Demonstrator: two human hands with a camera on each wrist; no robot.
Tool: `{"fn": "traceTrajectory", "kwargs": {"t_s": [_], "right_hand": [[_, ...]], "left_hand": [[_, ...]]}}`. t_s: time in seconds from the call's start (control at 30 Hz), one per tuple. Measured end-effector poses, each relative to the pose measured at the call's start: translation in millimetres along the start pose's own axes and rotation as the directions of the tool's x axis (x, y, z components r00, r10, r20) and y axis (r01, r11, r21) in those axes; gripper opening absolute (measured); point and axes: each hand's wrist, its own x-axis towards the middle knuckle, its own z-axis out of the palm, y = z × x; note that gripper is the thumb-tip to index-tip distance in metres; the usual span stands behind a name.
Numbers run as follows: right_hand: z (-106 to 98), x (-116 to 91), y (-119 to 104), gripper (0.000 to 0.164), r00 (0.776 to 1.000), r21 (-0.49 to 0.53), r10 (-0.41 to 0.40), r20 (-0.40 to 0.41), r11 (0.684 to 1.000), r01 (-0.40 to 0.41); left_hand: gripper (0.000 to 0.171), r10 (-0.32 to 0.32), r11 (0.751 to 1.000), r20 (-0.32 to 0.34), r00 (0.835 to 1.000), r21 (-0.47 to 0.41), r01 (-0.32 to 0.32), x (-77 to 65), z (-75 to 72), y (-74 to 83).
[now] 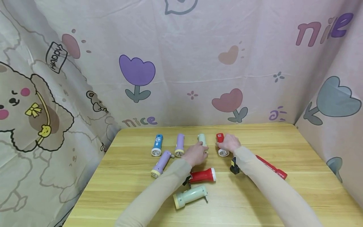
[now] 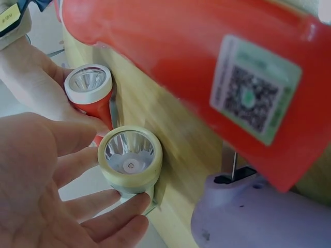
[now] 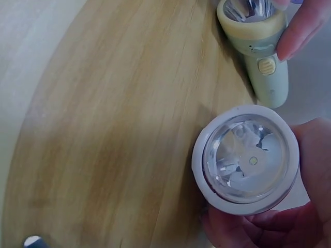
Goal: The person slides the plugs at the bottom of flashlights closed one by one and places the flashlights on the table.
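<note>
My right hand (image 1: 230, 143) grips a small red flashlight (image 1: 220, 137) at the back of the table, its white-rimmed lens facing me. In the right wrist view the fingers curl round its body behind the lens (image 3: 247, 161). To the left stands a pale green flashlight (image 1: 201, 138) with a cream head, lens also toward me. My left hand (image 1: 195, 154) is at this one, partly covering it in the head view. Its fingers are extended and spread beside the cream head (image 2: 130, 159) in the left wrist view, fingertips right at the rim.
Left of the hands lie a blue flashlight (image 1: 157, 145) and two purple flashlights (image 1: 180, 144), one slanted. Under the left forearm a larger red flashlight (image 1: 202, 176) lies sideways, with a green flashlight (image 1: 191, 196) nearer. A long red flashlight (image 1: 273, 168) lies partly behind the right forearm.
</note>
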Motion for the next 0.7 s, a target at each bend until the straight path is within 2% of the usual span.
{"fn": "traceTrajectory", "kwargs": {"t_s": [0.4,0.7], "right_hand": [[-0.7,1.6,2.1,0.043,1.000,-0.029,0.011,0.003,1.000,-0.010],[-2.7,4.2,5.8,0.044,1.000,-0.036,0.013,0.012,0.999,-0.013]], "left_hand": [[0.039,0.024,1.000,0.005,1.000,0.014,-0.024,1.4,1.4,-1.0],[0.039,0.041,0.999,0.005,0.999,-0.034,-0.040,3.3,2.0,-2.0]]}}
